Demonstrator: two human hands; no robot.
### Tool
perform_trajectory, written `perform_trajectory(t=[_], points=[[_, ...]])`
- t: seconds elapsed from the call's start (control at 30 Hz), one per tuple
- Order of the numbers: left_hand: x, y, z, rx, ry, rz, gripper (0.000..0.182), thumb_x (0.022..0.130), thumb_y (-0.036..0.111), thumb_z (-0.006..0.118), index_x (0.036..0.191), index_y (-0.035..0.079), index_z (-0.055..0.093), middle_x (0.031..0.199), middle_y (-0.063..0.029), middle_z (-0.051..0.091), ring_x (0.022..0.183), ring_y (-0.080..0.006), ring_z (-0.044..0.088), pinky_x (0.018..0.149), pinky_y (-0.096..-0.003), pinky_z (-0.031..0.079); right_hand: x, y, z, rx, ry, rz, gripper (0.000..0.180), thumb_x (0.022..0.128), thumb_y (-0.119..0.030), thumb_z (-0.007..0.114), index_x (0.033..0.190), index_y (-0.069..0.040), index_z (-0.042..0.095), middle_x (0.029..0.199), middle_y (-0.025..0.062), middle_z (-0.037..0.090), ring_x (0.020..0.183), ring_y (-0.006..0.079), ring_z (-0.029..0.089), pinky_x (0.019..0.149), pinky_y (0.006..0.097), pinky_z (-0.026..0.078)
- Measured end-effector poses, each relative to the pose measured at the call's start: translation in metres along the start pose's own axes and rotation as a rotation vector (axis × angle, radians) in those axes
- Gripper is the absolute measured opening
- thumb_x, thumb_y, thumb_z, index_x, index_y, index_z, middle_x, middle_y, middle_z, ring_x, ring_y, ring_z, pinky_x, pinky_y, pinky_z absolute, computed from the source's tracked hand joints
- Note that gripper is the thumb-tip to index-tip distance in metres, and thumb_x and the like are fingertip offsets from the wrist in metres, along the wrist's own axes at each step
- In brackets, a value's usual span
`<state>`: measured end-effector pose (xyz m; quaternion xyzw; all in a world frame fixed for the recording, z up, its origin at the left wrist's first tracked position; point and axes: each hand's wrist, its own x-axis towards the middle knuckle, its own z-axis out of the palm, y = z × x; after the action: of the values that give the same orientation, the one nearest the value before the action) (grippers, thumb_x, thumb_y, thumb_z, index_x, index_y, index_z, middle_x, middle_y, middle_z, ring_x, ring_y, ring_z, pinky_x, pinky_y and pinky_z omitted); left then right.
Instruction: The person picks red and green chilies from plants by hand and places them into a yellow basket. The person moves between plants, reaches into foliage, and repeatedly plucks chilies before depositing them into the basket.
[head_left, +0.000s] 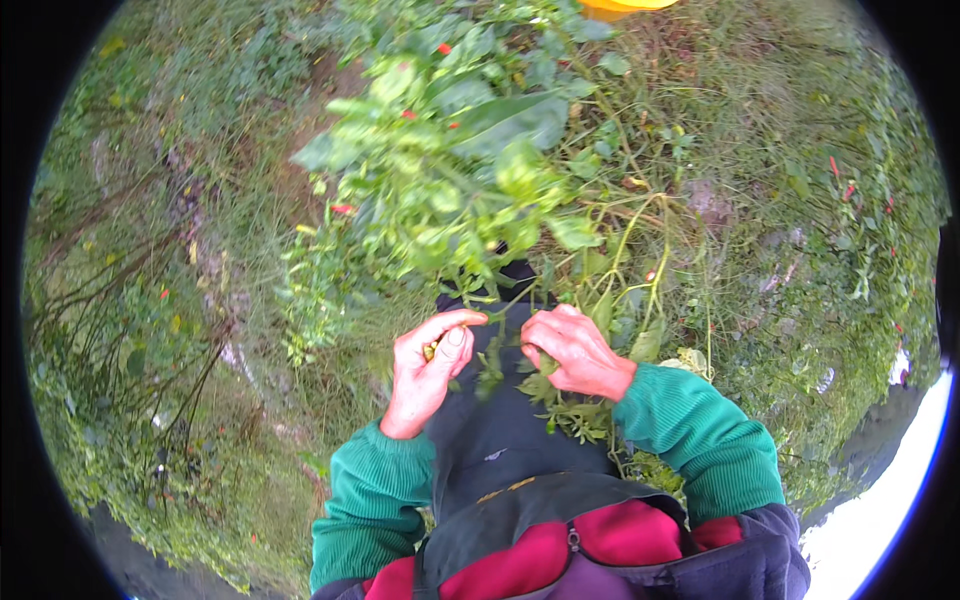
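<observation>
My left hand (431, 364) is curled around several small yellow-green pieces (430, 350), perhaps peppers. Its index finger points toward the plant stems, and the thumb lies over the palm. Across a short gap, my right hand (574, 349) has its fingers bent around a leafy sprig (550, 365); the fingertips are partly hidden. In front of both hands rises a pepper plant (450, 202) with broad green leaves, blurred in places. Small red peppers (343, 209) show among its foliage. Below the hands is a dark apron (495, 435) over my lap, with leaves hanging across its right side.
At the top edge a yellow container (626, 4) is partly in view. Bare forked stems (660, 199) stand to the right of the plant. More pepper plants (855, 195) with red fruit grow at far right. Dry branches (202, 375) and grass (262, 172) lie at left.
</observation>
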<state>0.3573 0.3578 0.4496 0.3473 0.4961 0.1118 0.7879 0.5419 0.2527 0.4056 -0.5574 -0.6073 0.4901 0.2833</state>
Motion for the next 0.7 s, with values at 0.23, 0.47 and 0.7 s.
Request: perform_trajectory(t=[0.23,0.47,0.7], points=[[0.100,-0.053,0.044,0.904,-0.191,0.008,0.037,0.086,0.009,0.051,0.123,0.001,0.052,0.106,-0.0202,0.063,0.100,-0.0322,0.062,0.086,-0.0364,0.048,-0.044,-0.016,-0.027,0.024,0.164,0.036,0.019,0.071,0.000,0.066,0.084,-0.007,0.053,0.075,0.0067,0.052,0.063,0.0258,0.048,0.055,0.0369,0.037],[0.031,-0.081,0.172,0.790,-0.744,-0.037,0.021,0.089,0.020,0.047,0.099,0.006,0.060,0.072,-0.0132,0.062,0.063,-0.0333,0.060,0.057,-0.0409,0.049,-0.155,-0.054,-0.108,0.032,0.617,1.049,0.070,0.081,-0.005,0.062,0.140,0.003,0.026,0.097,0.0155,0.068,0.079,0.0212,0.067,0.072,0.0318,0.055],[0.038,-0.080,0.226,0.724,-1.131,-0.162,0.040,0.089,0.016,0.048,0.128,0.009,0.048,0.074,-0.0140,0.063,0.063,-0.0316,0.060,0.066,-0.0457,0.049,-0.331,0.032,-0.129,-0.913,0.132,1.100,0.039,0.075,-0.008,0.063,0.112,0.000,0.055,0.063,0.0163,0.061,0.054,0.0359,0.059,0.050,0.0446,0.046]])
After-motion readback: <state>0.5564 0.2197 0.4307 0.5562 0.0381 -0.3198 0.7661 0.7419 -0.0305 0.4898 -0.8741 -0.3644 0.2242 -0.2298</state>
